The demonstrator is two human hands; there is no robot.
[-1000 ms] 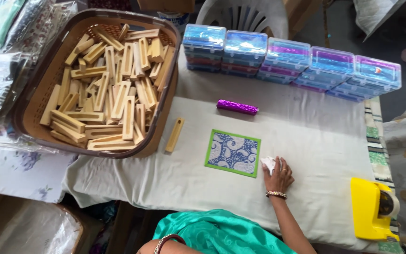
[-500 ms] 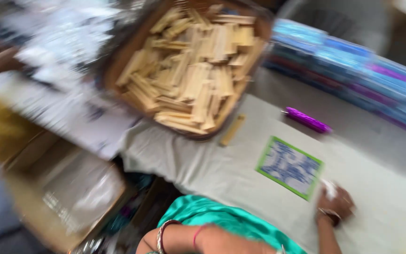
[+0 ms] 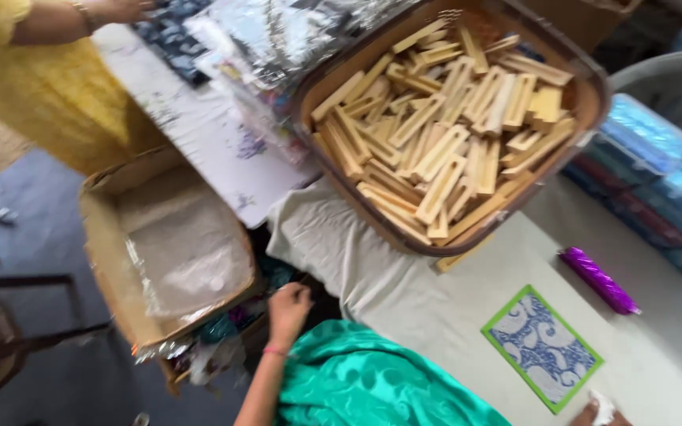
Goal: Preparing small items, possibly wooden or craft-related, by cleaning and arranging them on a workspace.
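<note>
The left hand (image 3: 287, 309), fingers curled loosely and holding nothing visible, hangs below the cloth-covered table (image 3: 372, 268), just beside an open cardboard box (image 3: 163, 252) lined with crinkled clear plastic. Only a sliver of the right hand (image 3: 593, 415) shows at the bottom edge, touching something small and white; its grip cannot be told. Near it lies a flat, green-bordered blue patterned card (image 3: 542, 349), and beyond that a glossy purple cylinder (image 3: 598, 280) and a brown basket (image 3: 586, 118) of pale wooden blocks.

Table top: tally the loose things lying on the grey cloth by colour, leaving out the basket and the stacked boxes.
Purple roll: 1
Green-edged blue patterned card: 1
Tan wooden stick, partly under the basket rim: 1
White scrap at the right hand: 1
Total: 4
</note>
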